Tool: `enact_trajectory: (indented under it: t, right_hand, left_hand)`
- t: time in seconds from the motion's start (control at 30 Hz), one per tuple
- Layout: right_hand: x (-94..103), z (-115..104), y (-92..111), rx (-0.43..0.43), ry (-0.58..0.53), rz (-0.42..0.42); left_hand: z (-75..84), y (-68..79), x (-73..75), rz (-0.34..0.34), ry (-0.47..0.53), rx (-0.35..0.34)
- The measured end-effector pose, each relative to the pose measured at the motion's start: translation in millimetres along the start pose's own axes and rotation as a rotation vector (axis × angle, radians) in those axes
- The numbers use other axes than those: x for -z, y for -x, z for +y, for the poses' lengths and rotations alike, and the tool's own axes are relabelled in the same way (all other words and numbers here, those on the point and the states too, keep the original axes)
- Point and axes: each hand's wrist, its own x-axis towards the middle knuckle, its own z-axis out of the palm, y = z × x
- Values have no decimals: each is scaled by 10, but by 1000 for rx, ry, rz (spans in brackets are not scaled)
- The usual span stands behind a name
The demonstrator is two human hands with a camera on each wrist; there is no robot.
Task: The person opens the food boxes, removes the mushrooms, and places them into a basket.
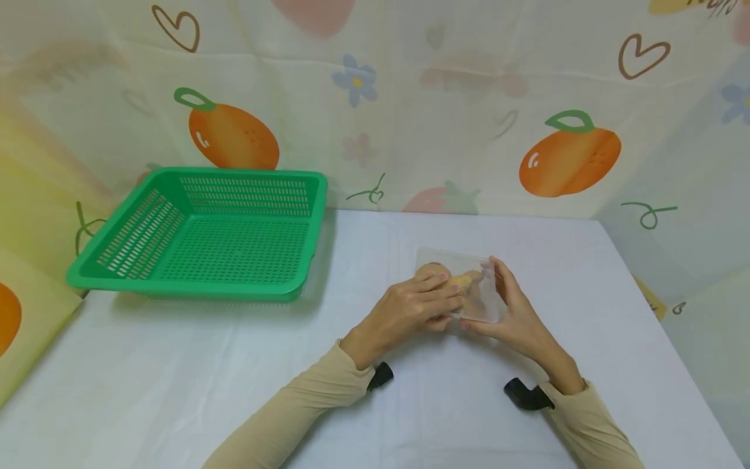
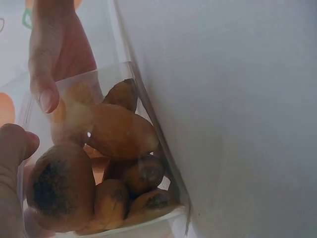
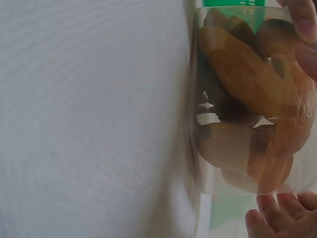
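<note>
A clear plastic box (image 1: 483, 299) stands on the white table, filled with several brown, rounded lumps (image 2: 121, 131). Some have dark, speckled ends; their exact kind I cannot tell. My right hand (image 1: 521, 319) holds the box at its right end, thumb at the near side and the other fingers round the far right corner. My left hand (image 1: 413, 306) lies at the box's near left, fingers reaching over the top edge above a yellowish lump (image 1: 461, 282), thumb lower at the near wall. In the right wrist view the lumps show through the box wall (image 3: 247, 191).
A green plastic basket (image 1: 295, 290) with slotted walls stands at the back left of the white table (image 1: 375, 417). Behind the table hangs a cloth (image 1: 404, 143) printed with fruit and hearts. Black wrist mounts (image 1: 527, 395) sit by both sleeves.
</note>
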Motion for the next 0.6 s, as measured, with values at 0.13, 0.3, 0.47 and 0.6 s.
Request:
enact_trajectory:
  t: [0.13, 0.3, 0.47, 0.6]
  right_hand:
    - [-6, 4, -6, 0, 4, 6]
    - [-13, -8, -4, 0, 8, 10]
    - [-14, -19, 1, -3, 5, 11]
    - [-9, -27, 3, -5, 1, 8]
  left_hand:
    - [-3, -6, -5, 7, -28, -26]
    - [7, -7, -8, 2, -111, -90]
    - [14, -16, 16, -7, -124, -100]
    - [4, -21, 47, -37, -80, -76]
